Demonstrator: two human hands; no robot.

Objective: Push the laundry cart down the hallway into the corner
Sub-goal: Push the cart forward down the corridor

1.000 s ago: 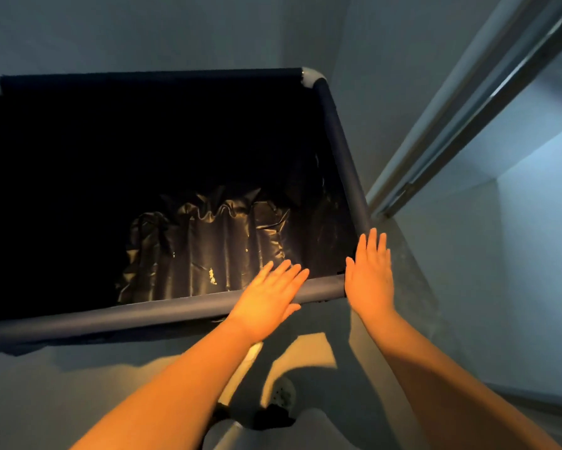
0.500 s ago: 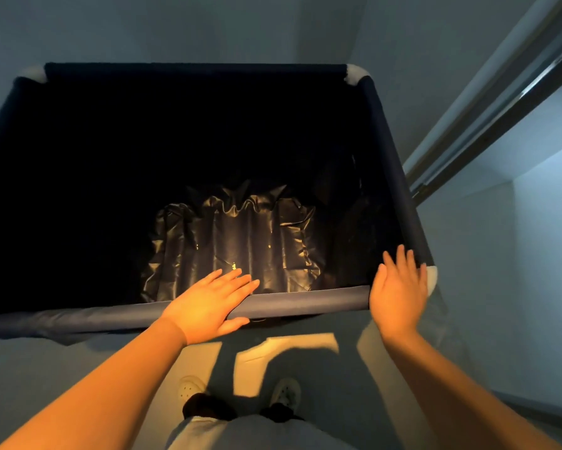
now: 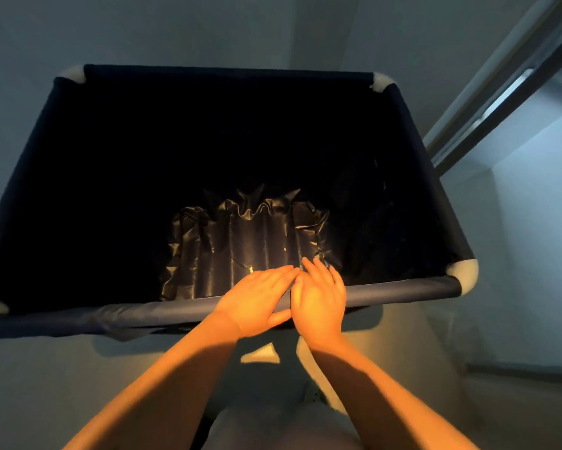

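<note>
Pressing flat on the laundry cart's [image 3: 208,131] near rail, left hand [image 3: 257,300] and right hand [image 3: 318,297] lay side by side touching, fingers extended, wall close beyond cart's far edge, door frame [image 3: 500,79] near its right edge

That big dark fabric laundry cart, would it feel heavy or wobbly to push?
Probably light: the dark fabric laundry cart holds only a crumpled black liner. Its soft sides may flex, though the padded rim looks firm under the left hand and right hand.
</note>
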